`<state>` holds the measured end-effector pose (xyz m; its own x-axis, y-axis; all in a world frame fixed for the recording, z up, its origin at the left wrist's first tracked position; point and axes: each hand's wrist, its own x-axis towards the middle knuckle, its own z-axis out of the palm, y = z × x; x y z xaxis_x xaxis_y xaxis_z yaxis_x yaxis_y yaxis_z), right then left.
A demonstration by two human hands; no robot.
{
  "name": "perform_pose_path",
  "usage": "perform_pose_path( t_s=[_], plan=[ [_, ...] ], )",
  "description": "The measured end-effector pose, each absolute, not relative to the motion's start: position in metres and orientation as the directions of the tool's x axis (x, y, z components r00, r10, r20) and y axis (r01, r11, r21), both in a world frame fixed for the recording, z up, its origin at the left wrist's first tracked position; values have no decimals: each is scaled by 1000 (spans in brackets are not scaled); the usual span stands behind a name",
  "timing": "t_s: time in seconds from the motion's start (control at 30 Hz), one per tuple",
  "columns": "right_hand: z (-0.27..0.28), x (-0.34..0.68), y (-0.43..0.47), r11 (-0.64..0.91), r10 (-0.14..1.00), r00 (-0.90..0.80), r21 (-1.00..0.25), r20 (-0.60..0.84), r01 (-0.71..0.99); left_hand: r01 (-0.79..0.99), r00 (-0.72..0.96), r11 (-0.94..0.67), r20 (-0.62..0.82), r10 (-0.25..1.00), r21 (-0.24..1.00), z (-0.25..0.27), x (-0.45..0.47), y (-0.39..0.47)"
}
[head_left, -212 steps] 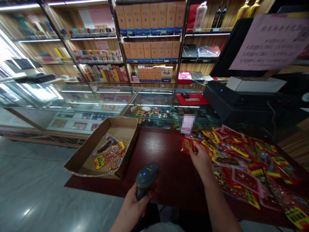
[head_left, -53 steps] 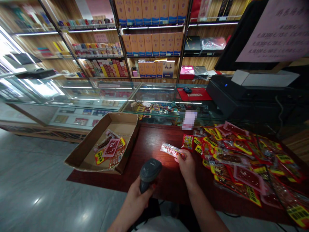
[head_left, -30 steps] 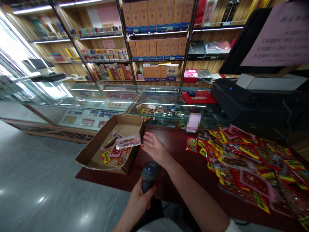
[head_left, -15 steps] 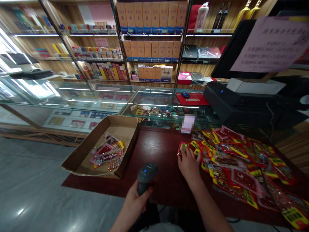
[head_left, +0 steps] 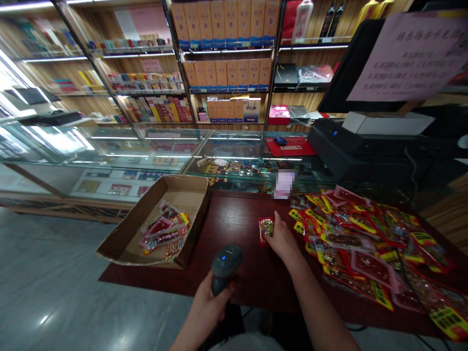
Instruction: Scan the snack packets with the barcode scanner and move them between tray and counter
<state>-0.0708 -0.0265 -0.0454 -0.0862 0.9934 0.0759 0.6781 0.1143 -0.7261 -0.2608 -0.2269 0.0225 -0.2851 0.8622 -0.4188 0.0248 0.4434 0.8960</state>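
My left hand point(head_left: 209, 304) is wrapped round the handle of a dark grey barcode scanner point(head_left: 226, 262), whose head shows a small blue light. My right hand point(head_left: 284, 240) grips a small red snack packet point(head_left: 266, 228) by its right edge, low over the dark red table. Some of its fingers are hidden behind the hand. Right of that hand spreads a pile of snack packets point(head_left: 347, 239) in red, yellow and clear wrapping. To the left stands an open cardboard box point(head_left: 183, 187) with several snack packets point(head_left: 164, 234) lying in it.
The dark red table point(head_left: 234, 209) borders a glass display counter point(head_left: 234, 146). A monitor point(head_left: 351, 68) bearing a paper sign rises at the right, and a dark cable crosses the pile. Behind are shelves of boxes point(head_left: 219, 24).
My right hand has moved left, away from the pile, bringing the small red packet with it. The scanner in my left hand has shifted slightly right.
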Motion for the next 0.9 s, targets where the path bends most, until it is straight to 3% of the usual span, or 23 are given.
perform_pose_path(
  t_s=[0.23,0.4,0.63,0.9],
  plan=[
    [-56,-68,-25,1,999,-49,-938,-17,346,4,-264,460,-442,857,888,24,-256,-228],
    [-65,-73,-43,-97,995,4,-986,-97,135,17,-227,441,-426,876,897,24,-255,-227],
    [-54,-80,-48,-38,999,7,-999,-38,17,132,-227,395,-361,905,909,27,-260,-223],
    [-54,-81,-51,-47,999,13,-999,-47,-8,252,-150,328,-298,943,910,35,-258,-221]
  ],
)
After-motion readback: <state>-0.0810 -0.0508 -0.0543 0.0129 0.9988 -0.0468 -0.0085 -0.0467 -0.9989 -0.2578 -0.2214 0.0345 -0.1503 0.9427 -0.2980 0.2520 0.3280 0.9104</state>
